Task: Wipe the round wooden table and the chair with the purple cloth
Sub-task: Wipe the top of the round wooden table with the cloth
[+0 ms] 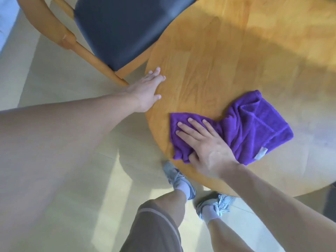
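Observation:
The round wooden table (227, 57) fills the right and upper part of the view. A crumpled purple cloth (252, 124) lies on it near the front edge. My right hand (205, 144) presses flat on the cloth's left part, fingers spread and thumb tucked against its lower fold. My left hand (147, 90) rests flat on the table's left rim, fingers apart, holding nothing. The chair (116, 28), with a dark seat and light wooden frame, stands at the upper left, its seat partly under the table edge.
Pale floor (63, 179) spreads below and to the left of the table. My legs and grey shoes (179, 179) stand close to the table's front edge. A dark object (331, 200) shows at the right border under the table.

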A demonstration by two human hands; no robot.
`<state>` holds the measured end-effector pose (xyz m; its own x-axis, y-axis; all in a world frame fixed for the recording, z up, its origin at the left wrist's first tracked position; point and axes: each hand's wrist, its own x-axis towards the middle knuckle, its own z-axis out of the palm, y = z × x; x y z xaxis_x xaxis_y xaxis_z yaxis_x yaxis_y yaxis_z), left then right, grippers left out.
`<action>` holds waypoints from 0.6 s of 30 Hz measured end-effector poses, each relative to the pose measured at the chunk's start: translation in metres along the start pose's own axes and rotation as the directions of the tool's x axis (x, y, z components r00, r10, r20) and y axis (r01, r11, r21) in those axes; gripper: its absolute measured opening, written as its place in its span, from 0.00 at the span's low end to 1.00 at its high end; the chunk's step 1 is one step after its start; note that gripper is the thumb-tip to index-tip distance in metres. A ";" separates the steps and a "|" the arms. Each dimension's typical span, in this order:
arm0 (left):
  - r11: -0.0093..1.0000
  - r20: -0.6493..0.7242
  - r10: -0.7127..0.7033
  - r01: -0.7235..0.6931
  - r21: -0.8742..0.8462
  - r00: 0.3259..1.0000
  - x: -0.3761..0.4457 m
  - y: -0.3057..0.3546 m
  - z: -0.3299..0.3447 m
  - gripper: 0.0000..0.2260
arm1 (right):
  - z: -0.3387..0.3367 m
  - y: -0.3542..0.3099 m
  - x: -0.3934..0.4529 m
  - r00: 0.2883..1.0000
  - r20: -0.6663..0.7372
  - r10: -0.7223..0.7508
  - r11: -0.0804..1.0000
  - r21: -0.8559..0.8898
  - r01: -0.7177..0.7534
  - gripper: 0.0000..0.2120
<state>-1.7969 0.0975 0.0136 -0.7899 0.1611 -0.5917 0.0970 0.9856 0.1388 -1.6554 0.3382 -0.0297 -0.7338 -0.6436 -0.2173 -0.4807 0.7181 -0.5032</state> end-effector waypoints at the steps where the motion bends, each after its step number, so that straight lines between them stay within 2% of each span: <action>1: 1.000 -0.002 0.001 -0.001 -0.006 1.000 0.000 -0.002 0.001 0.28 | 0.000 -0.001 0.006 0.995 -0.056 0.084 0.996 0.020 -0.083 0.36; 5: 0.999 -0.029 0.030 -0.031 -0.025 0.999 0.002 -0.009 0.008 0.28 | 0.004 -0.026 0.046 0.909 -0.213 0.359 0.934 0.077 -0.350 0.35; 8: 0.998 -0.059 0.050 -0.052 -0.033 0.997 0.006 -0.015 0.012 0.27 | 0.008 -0.051 0.078 0.807 -0.270 0.525 0.851 0.162 -0.499 0.37; 10: 0.997 -0.089 0.063 -0.067 -0.040 0.994 0.008 -0.016 0.015 0.26 | 0.011 -0.065 0.095 0.766 -0.274 0.582 0.813 0.175 -0.555 0.38; 11: 0.996 -0.114 0.072 -0.077 -0.039 0.991 0.009 -0.016 0.018 0.26 | 0.013 -0.071 0.100 0.770 -0.265 0.580 0.814 0.154 -0.560 0.38; 13: 0.994 -0.168 0.096 -0.105 -0.044 0.981 0.008 -0.018 0.024 0.25 | 0.019 -0.075 0.101 0.834 -0.240 0.496 0.866 0.071 -0.495 0.37; 16: 0.984 -0.207 0.172 -0.179 -0.012 0.963 0.006 -0.025 0.033 0.26 | 0.025 -0.064 0.081 0.946 -0.196 0.256 0.965 0.004 -0.261 0.34; 18: 0.976 -0.211 0.218 -0.213 0.046 0.953 0.008 -0.033 0.034 0.27 | 0.025 -0.049 0.065 0.982 -0.158 0.106 0.992 -0.044 -0.115 0.32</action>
<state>-1.7855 0.0682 -0.0228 -0.8592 0.3571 -0.3664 0.2907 0.9301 0.2248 -1.6678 0.2546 -0.0403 -0.8473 -0.5137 -0.1351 -0.4139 0.7980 -0.4381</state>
